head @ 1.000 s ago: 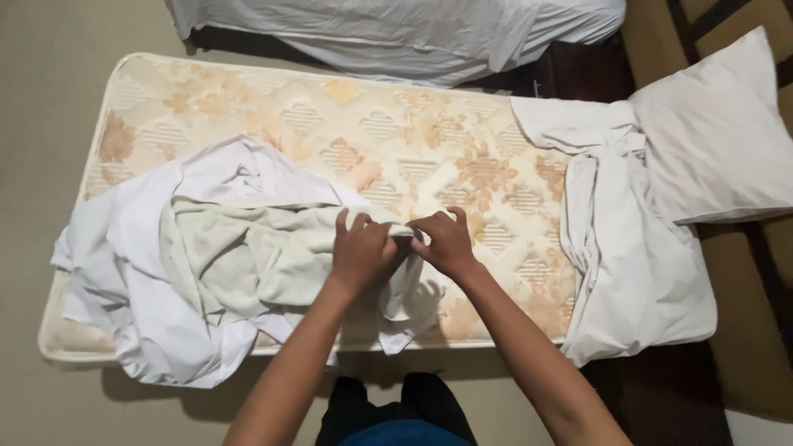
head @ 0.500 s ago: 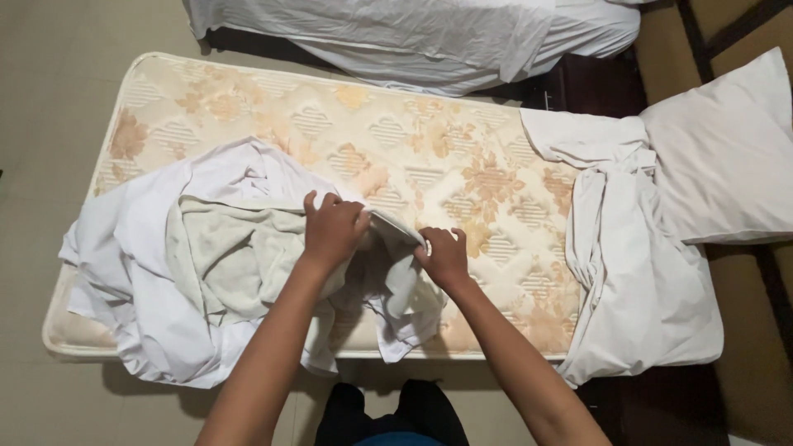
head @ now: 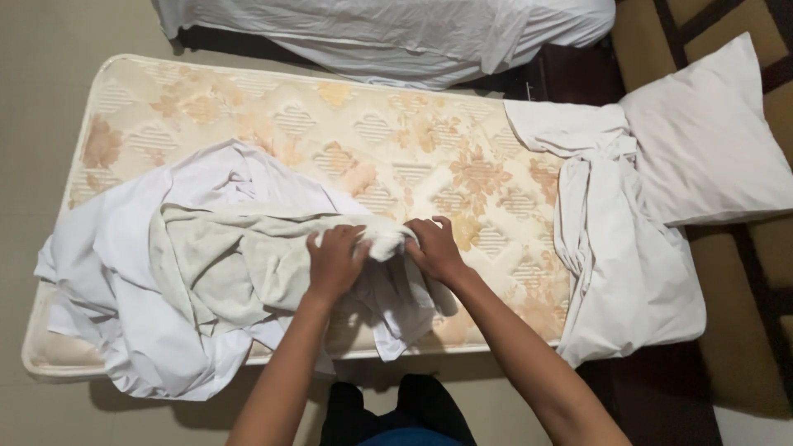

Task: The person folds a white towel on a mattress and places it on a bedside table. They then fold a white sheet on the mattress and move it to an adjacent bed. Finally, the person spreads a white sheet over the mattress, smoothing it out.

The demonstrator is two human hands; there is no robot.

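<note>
Both hands (head: pixel 384 256) have drawn together, gripping the grey-green towel (head: pixel 231 264)

1 mattress (head: pixel 273 124), 1 pillow (head: pixel 710 140), 2 hands, approx 3 white sheets.

towel (head: pixel 239 264): greyish-cream terry cloth, matt, nubby, limp.
white sheet (head: pixel 124 272): thin woven cloth at 9 o'clock of the towel, matt, smooth, heavily creased.
mattress (head: pixel 388 140): quilted fabric, faint sheen, stitched diamond pattern, faded orange flower print.
pillow (head: pixel 710 140): white cloth at 2 o'clock, matt, soft.
floor (head: pixel 41 83): beige, dull, smooth.
</note>
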